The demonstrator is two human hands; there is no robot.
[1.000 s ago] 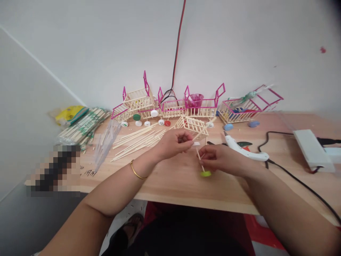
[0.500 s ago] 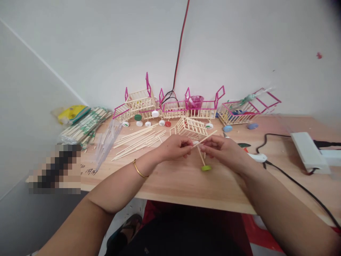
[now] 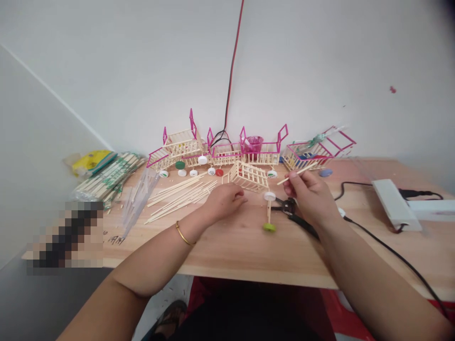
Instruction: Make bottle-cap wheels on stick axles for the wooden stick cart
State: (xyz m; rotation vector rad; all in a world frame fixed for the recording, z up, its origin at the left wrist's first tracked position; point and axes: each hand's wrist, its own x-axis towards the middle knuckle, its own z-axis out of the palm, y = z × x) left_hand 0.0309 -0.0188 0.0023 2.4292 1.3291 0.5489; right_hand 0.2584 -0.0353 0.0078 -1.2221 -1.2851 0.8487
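Observation:
Between the thumb and fingers of my right hand (image 3: 305,187) is a thin wooden stick (image 3: 285,180), tilted up to the right above the table. My left hand (image 3: 227,200) hovers over the table, fingers loosely bent with nothing visible in them. Between the hands stands a wheel pair: a white bottle cap (image 3: 269,195) and a green bottle cap (image 3: 269,228) joined by sticks (image 3: 269,211). Pliers (image 3: 287,206) with black handles lie under my right hand, partly hidden by it. Just behind my left hand is an unpainted stick frame (image 3: 249,175).
Several stick carts with pink edges (image 3: 261,156) and bottle-cap wheels line the wall. A pink cup (image 3: 253,146) stands among them. Loose sticks (image 3: 181,195) and a bagged bundle (image 3: 110,177) lie left. At right are a white power adapter (image 3: 396,203) and a black cable (image 3: 387,251).
My hands have moved apart; the right has gone right with the stick, and the left has let go. The capped wheel pair now stands by itself. The view has shifted slightly.

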